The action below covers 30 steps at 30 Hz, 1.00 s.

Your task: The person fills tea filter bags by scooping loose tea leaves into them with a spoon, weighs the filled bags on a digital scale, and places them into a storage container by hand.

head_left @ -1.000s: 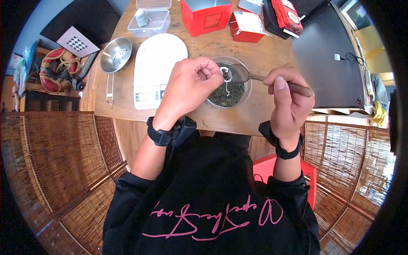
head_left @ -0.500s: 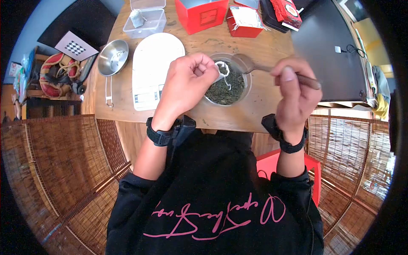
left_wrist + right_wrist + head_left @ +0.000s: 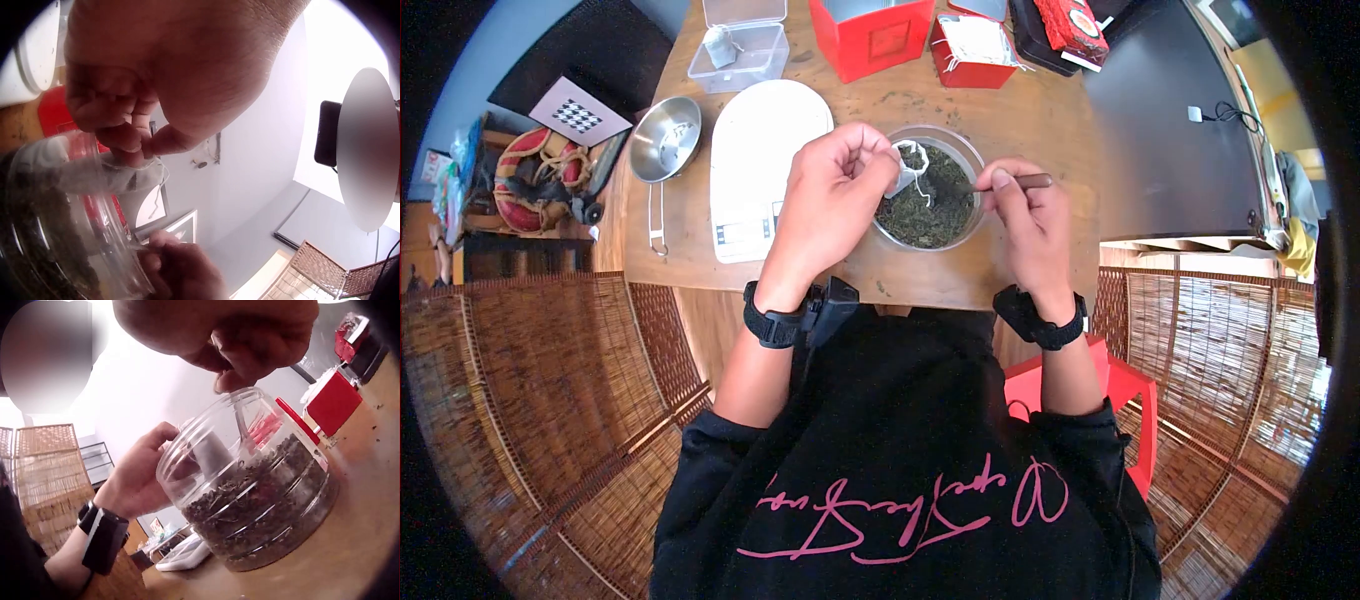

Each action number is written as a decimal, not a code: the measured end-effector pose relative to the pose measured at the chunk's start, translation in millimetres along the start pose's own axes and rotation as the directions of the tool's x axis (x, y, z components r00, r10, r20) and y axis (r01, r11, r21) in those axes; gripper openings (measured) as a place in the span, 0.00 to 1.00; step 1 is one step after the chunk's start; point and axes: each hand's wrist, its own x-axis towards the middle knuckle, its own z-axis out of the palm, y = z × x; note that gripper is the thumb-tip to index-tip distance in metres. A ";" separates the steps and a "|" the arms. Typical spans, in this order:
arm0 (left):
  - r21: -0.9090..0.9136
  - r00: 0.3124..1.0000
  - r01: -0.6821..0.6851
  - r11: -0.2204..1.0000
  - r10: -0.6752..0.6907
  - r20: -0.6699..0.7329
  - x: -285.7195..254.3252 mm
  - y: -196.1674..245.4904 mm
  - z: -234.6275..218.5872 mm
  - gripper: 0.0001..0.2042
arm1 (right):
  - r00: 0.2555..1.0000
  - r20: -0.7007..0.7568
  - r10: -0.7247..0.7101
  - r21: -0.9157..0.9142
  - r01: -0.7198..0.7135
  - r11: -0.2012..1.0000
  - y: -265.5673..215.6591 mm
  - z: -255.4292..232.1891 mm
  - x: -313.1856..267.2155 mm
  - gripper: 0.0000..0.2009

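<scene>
A clear round jar of dried leaves stands on the wooden table. The left hand pinches the top edge of a small white drawstring bag, its mouth open and string dangling. That bag hangs inside the jar's rim, close over the leaves. From the other side, the right hand grips a spoon by its brown handle. The spoon's stem slants down through the jar's mouth in the right wrist view, its bowl hidden among the leaves.
A white scale lies left of the jar, with a metal pan beyond it. At the back are a clear box holding one filled bag, a tall red box, and a smaller red box with white bags.
The right hand drew the spoon away from the bag to the right, then came back and lowered it into the jar. The left hand keeps the bag, tilted slightly more.
</scene>
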 end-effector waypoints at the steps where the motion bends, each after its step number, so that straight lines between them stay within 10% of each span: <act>1: 0.020 1.000 -0.023 1.000 0.023 0.009 0.2 -2.9 -0.1 0.06 | 1.000 0.000 -0.005 0.000 0.005 1.000 -0.5 -2.8 1.1 0.11; 3: 0.039 0.999 -0.045 0.998 0.044 0.018 0.2 -3.8 -1.0 0.06 | 0.973 -0.048 0.224 0.144 -0.215 0.966 0.0 -13.7 1.0 0.11; 7: 0.044 1.000 -0.014 0.999 0.013 0.026 -1.2 0.9 0.0 0.06 | 0.968 -0.084 0.238 0.242 -0.212 0.947 -10.5 -30.7 4.5 0.11; 15: 0.065 0.999 -0.042 0.997 0.042 0.011 1.5 -1.0 5.8 0.06 | 0.986 -0.160 0.046 0.249 -0.004 0.969 -52.2 -43.5 10.3 0.10; 25: 0.123 0.995 -0.095 0.988 0.096 -0.001 -0.4 -0.7 6.8 0.06 | 0.942 -0.072 -0.328 -0.179 0.311 0.933 -80.3 -20.5 15.3 0.12; 30: 0.161 0.998 -0.062 0.985 0.060 0.017 -0.2 2.7 8.6 0.05 | 0.960 0.089 -0.265 -0.220 0.278 0.935 -71.5 -6.9 13.6 0.07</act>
